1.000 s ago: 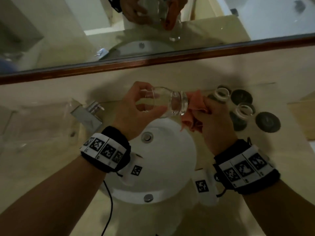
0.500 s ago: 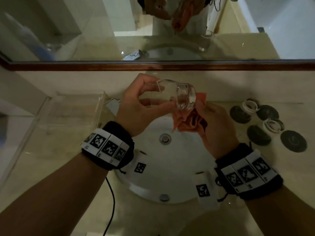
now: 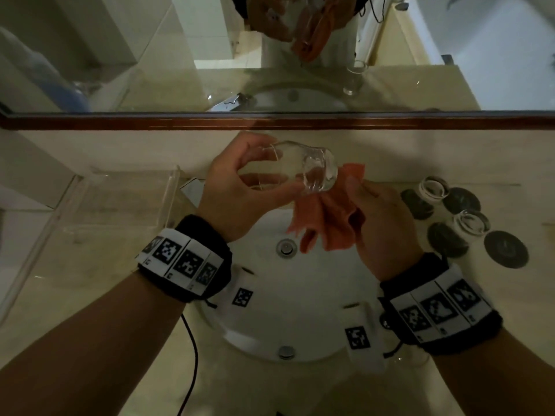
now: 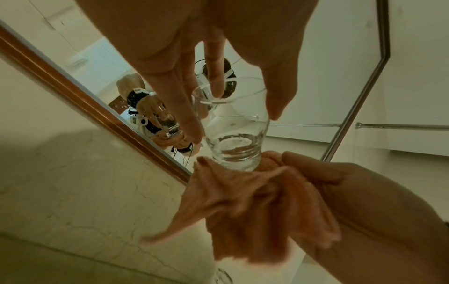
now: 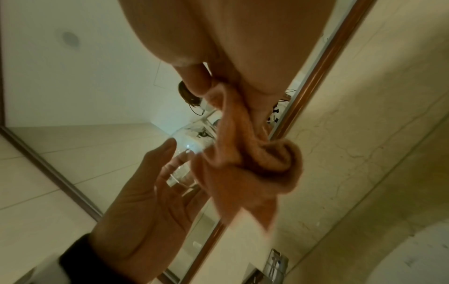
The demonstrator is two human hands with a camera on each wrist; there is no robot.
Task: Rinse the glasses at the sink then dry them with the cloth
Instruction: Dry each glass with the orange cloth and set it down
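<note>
My left hand (image 3: 240, 187) grips a clear glass (image 3: 303, 166) by its rim end, holding it on its side above the white sink (image 3: 315, 295), base pointing right. In the left wrist view a finger reaches inside the glass (image 4: 233, 132) mouth while thumb and other fingers clasp its outside. My right hand (image 3: 381, 217) bunches an orange cloth (image 3: 327, 217) and holds it against the glass base. The cloth (image 4: 255, 209) hangs down in folds under the base. In the right wrist view the cloth (image 5: 245, 161) covers part of the glass (image 5: 184, 153).
Two more glasses (image 3: 432, 189) (image 3: 470, 223) stand on dark round coasters (image 3: 506, 249) at the right of the counter. A clear acrylic tray (image 3: 99, 217) sits at the left, a chrome tap (image 3: 192, 187) beside it. A mirror with a brown frame (image 3: 270, 121) runs behind the sink.
The glass has tilted with its base turned more toward me. The cloth has slid from beside the base to under it and hangs lower. The view shifted right and down.
</note>
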